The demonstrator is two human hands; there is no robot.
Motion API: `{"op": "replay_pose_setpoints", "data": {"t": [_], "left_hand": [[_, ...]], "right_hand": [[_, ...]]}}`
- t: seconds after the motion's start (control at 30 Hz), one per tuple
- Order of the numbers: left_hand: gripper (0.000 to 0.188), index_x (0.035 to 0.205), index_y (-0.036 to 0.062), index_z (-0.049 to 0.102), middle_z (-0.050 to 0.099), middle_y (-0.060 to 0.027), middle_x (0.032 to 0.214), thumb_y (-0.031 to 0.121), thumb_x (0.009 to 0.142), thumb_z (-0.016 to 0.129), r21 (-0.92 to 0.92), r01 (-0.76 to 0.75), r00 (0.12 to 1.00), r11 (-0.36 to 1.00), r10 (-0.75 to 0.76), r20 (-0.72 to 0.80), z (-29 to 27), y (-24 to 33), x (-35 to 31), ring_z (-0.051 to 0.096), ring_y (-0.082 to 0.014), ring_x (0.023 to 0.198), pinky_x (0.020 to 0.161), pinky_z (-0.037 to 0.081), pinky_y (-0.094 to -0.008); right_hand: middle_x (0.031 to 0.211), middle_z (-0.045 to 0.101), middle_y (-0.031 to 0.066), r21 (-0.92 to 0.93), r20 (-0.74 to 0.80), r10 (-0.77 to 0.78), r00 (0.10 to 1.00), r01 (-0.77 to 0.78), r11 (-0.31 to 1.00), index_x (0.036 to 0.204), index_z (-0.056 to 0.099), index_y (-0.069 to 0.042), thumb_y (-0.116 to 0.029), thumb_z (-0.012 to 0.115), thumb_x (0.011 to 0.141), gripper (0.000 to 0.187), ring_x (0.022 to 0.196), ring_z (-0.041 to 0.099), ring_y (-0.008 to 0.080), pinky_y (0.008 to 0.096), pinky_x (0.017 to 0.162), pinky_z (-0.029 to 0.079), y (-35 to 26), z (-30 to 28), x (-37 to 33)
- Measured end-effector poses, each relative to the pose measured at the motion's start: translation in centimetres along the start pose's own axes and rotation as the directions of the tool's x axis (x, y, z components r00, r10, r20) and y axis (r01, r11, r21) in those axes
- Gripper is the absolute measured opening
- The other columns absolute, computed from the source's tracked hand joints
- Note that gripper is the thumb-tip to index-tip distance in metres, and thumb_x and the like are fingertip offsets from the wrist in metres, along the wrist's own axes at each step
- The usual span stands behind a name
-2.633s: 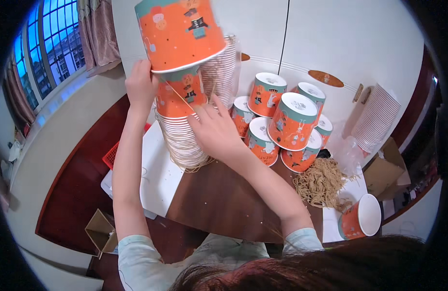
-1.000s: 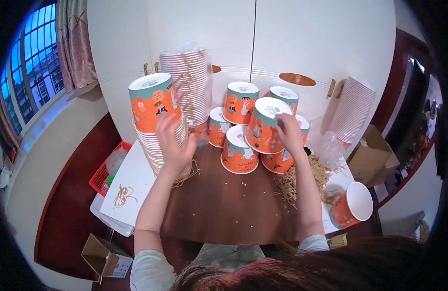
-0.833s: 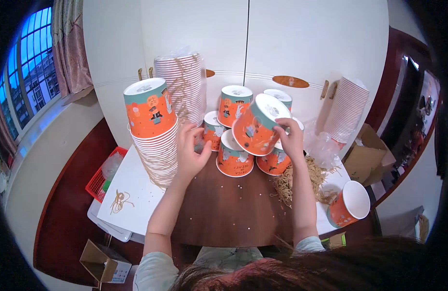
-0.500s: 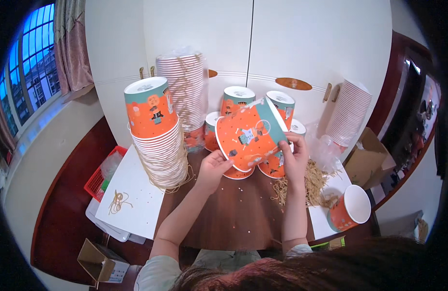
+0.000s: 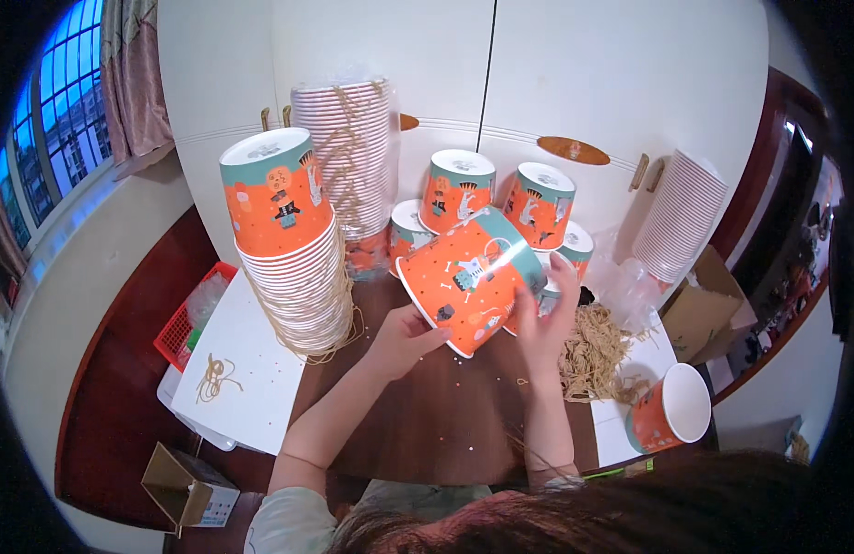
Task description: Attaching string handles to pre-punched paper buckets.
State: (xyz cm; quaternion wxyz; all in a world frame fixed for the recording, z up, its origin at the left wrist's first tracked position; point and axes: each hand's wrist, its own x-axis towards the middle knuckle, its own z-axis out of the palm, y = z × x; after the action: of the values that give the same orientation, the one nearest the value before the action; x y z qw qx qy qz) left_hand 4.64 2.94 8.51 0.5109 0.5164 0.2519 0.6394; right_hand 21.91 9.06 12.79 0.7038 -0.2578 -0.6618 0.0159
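An orange and teal paper bucket (image 5: 466, 280) is held tilted above the brown tabletop (image 5: 417, 415), its white rim toward the lower left and its base toward the upper right. My left hand (image 5: 405, 343) pinches the rim, thumb on the outer wall. At the base end, my right hand (image 5: 549, 319) grips the bucket with its thumb against the printed side; part of its fingers is hidden. Behind it, upside-down buckets of the same kind are piled in tiers, among them an upper left one (image 5: 459, 187) and an upper right one (image 5: 540, 205).
To the left rises a nested bucket stack (image 5: 297, 286) with tan strings hanging over it. A taller bagged stack (image 5: 344, 157) stands behind. On the right are a tangle of string (image 5: 593, 355), a single bucket (image 5: 650, 420), another stack (image 5: 678, 217) and a cardboard box (image 5: 708, 309).
The held bucket has turned slightly and moved a little left and down. My right hand has shifted its hold at the base end, and the whole view has moved slightly.
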Motion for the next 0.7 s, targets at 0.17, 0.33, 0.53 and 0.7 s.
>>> {"op": "replay_pose_setpoints", "data": {"t": [0.17,0.33,0.53,0.7], "left_hand": [[0.032,0.109,-0.0001,0.051,0.056,-0.0047,0.104,0.0,0.078,0.059,0.163,0.001,0.999,0.987,0.007,-0.048,0.1,1.2,-0.2,0.054,-0.0104,0.093,0.081,0.044,-0.0258],[0.026,0.105,0.0003,0.052,0.059,-0.0027,0.092,0.005,0.08,0.058,0.27,-0.028,0.994,0.962,0.057,-0.098,0.0,1.8,-0.3,0.056,-0.0076,0.082,0.068,0.045,-0.0211],[0.018,0.093,-0.002,0.054,0.059,-0.0027,0.084,0.008,0.079,0.06,0.372,-0.027,0.995,0.928,0.061,-0.081,0.4,2.1,-0.7,0.056,-0.0061,0.074,0.062,0.046,-0.0201],[0.016,0.087,-0.0032,0.055,0.06,-0.0051,0.078,0.009,0.079,0.061,0.536,-0.052,0.991,0.843,0.112,-0.079,1.0,2.9,-1.1,0.057,-0.0066,0.07,0.059,0.048,-0.0205]], "right_hand": [[0.109,0.052,0.0033,-0.014,0.494,-0.286,0.821,0.337,0.941,0.088,0.064,-0.021,-0.008,0.061,0.061,0.03,0.102,0.045,0.0251,0.0538,0.096,0.025,-1.0,0.3,-0.8],[0.11,0.052,0.005,0.058,0.536,-0.338,0.774,0.366,0.929,0.09,0.066,-0.02,-0.005,0.063,0.057,0.036,0.102,0.045,0.0272,0.0535,0.098,0.023,-0.8,0.5,-0.9],[0.107,0.052,0.005,0.136,0.537,-0.367,0.76,0.351,0.926,0.075,0.061,-0.014,-0.007,0.065,0.057,0.02,0.103,0.046,0.0277,0.0539,0.098,0.024,-0.2,0.6,-1.0],[0.105,0.052,0.004,0.255,0.572,-0.248,0.782,0.117,0.96,0.084,0.057,-0.012,-0.014,0.07,0.058,0.029,0.104,0.047,0.0274,0.0555,0.098,0.023,-0.7,0.5,-0.8]]}}
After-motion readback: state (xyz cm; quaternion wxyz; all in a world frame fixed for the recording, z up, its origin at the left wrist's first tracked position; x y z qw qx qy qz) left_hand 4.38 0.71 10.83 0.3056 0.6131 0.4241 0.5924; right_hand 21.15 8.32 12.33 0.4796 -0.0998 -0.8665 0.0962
